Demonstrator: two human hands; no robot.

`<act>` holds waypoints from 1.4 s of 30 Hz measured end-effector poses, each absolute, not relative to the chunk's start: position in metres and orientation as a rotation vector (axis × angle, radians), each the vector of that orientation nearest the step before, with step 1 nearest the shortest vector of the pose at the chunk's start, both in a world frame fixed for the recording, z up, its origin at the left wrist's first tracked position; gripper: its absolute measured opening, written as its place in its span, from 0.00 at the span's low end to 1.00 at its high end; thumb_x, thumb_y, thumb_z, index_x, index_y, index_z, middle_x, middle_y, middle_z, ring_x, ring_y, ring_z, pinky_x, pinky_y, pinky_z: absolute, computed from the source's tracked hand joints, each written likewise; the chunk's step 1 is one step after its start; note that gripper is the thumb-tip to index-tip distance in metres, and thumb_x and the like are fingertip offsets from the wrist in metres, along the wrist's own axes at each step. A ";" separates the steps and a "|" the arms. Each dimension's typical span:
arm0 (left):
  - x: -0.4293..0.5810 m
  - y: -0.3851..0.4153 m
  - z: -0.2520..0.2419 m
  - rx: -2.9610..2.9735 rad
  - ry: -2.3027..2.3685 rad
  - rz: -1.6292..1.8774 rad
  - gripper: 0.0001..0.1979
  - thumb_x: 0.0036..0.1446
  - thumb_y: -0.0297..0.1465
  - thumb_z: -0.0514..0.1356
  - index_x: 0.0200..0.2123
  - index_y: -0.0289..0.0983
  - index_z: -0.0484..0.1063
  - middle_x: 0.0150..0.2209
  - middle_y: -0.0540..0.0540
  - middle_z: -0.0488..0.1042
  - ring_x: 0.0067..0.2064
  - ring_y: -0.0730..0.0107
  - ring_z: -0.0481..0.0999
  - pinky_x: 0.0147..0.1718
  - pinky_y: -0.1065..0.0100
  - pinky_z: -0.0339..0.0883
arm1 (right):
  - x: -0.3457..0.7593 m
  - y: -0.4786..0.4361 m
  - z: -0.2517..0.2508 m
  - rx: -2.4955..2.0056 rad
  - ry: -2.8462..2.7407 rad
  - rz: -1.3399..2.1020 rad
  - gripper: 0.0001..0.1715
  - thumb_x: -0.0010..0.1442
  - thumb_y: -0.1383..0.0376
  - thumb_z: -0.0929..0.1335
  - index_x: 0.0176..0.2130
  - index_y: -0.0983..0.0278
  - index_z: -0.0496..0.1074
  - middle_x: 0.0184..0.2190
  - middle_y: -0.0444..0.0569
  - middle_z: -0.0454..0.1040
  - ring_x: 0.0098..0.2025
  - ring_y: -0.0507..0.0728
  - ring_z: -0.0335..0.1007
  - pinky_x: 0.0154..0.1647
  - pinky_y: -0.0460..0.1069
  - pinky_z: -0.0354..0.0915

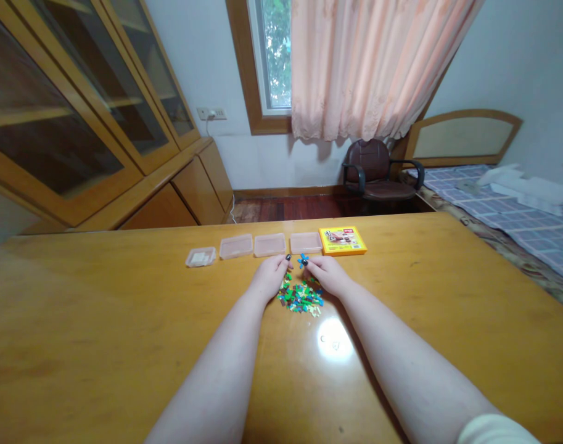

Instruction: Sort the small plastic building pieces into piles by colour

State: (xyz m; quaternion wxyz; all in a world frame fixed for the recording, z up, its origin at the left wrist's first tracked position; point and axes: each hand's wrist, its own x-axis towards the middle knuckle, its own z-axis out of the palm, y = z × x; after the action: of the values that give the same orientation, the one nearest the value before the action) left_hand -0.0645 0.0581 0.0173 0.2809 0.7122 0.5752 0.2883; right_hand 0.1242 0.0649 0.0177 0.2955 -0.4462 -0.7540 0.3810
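A heap of small coloured plastic pieces [302, 297], green, blue, yellow and brown, lies on the wooden table [147, 327]. My right hand [328, 275] is above the heap's right side, with thumb and fingers pinched on a blue plastic piece [302, 260] with several short arms. On the heap's left side, my left hand [269, 277] is closed, its thumb against the fingers. Whatever it holds, if anything, is too small or hidden to make out. The two hands are a little apart.
Beyond the hands stand shallow clear trays [269, 245] in a row, and a smaller tray [200, 257] with something whitish inside. A yellow box [343, 241] lies at the row's right end. Past the table are a brown armchair [371, 166], a bed [507, 197] and a glass-door cabinet [163, 145].
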 end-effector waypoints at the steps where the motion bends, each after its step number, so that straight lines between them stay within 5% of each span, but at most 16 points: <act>1: -0.065 0.058 0.016 1.899 1.542 0.789 0.18 0.59 0.36 0.46 0.29 0.35 0.72 0.30 0.46 0.75 0.35 0.67 0.72 0.34 0.69 0.63 | 0.124 0.065 0.018 -1.195 -2.001 1.028 0.21 0.60 0.62 0.59 0.22 0.67 0.71 0.21 0.46 0.72 0.26 0.52 0.66 0.31 0.45 0.58; 8: -0.065 0.059 0.013 1.877 1.526 0.799 0.17 0.58 0.35 0.45 0.29 0.35 0.71 0.29 0.47 0.73 0.33 0.68 0.71 0.33 0.69 0.63 | 0.124 0.065 0.017 -1.148 -2.001 1.031 0.18 0.60 0.62 0.60 0.27 0.66 0.74 0.25 0.46 0.74 0.29 0.52 0.67 0.32 0.45 0.59; 19: -0.065 0.058 0.018 1.894 1.540 0.681 0.18 0.58 0.36 0.46 0.31 0.36 0.73 0.31 0.46 0.76 0.36 0.66 0.73 0.36 0.68 0.64 | 0.125 0.067 0.011 -1.208 -1.894 1.046 0.22 0.60 0.59 0.59 0.21 0.66 0.68 0.19 0.45 0.70 0.23 0.51 0.64 0.26 0.44 0.57; 32: -0.064 0.061 0.016 1.918 1.523 0.683 0.19 0.58 0.38 0.47 0.31 0.35 0.74 0.31 0.46 0.76 0.34 0.67 0.72 0.33 0.69 0.63 | 0.153 0.070 0.019 -1.282 -1.530 1.259 0.23 0.57 0.56 0.59 0.16 0.62 0.60 0.09 0.40 0.55 0.14 0.49 0.50 0.19 0.46 0.50; 36: -0.065 0.063 0.012 1.910 1.508 0.700 0.18 0.58 0.38 0.47 0.31 0.36 0.73 0.32 0.46 0.76 0.34 0.67 0.72 0.32 0.70 0.63 | 0.161 0.058 0.014 -1.197 -1.584 1.277 0.20 0.56 0.55 0.62 0.20 0.63 0.63 0.13 0.41 0.62 0.17 0.49 0.56 0.22 0.45 0.53; 42: -0.065 0.063 0.009 1.909 1.513 0.722 0.17 0.57 0.37 0.48 0.30 0.36 0.74 0.31 0.46 0.76 0.34 0.67 0.72 0.32 0.70 0.62 | 0.157 0.055 0.006 -1.230 -1.855 1.038 0.28 0.61 0.53 0.57 0.17 0.64 0.64 0.15 0.44 0.66 0.21 0.52 0.63 0.27 0.46 0.57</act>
State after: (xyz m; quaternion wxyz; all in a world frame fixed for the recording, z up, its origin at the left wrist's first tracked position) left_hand -0.0646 0.0631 0.0091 0.2961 0.7176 0.5689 0.2713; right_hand 0.1568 0.0548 0.0063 0.3360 -0.4718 -0.7113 0.3982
